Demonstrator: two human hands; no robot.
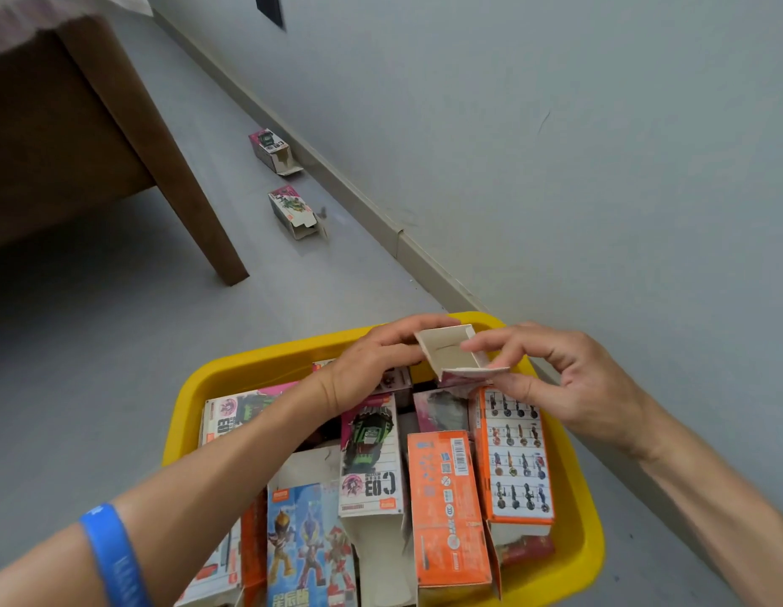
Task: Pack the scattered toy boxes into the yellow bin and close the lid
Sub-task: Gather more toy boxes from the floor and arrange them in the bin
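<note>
Floor (118,343) grey w/ 2 boxes (293,212) nr wall (556,124).

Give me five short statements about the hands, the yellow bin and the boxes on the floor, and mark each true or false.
1. Both hands hold one small open box above the yellow bin. True: left hand and right hand each have a grip on it.
2. The bin holds no boxes yet. False: it is crowded with boxes, among them an orange box.
3. Two toy boxes lie on the floor near the wall. True: a far box and a nearer box.
4. The bin's lid is shut. False: the bin is open; no lid shows.
5. A red wristband is on the left forearm. False: the wristband is blue.
</note>
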